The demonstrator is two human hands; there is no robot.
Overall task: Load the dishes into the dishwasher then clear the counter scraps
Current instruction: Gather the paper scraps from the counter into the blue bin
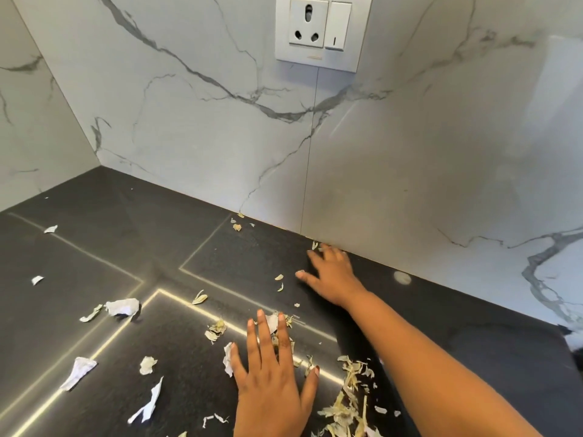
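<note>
Pale vegetable peels and torn white paper bits lie scattered over the dark counter (104,222). My left hand (273,383) rests flat and open on the counter, fingers spread, with a few scraps (217,330) around and under its fingertips. My right hand (331,275) reaches to the back edge by the wall, fingers spread and touching a small peel (315,245) there. A thicker heap of peels (345,402) lies between my forearms. Neither hand grips anything.
A marble-patterned backsplash (410,171) rises behind the counter, meeting a side wall at the left corner. A white socket and switch plate (318,29) sits high on the wall. Crumpled paper pieces (123,306) lie on the left of the counter.
</note>
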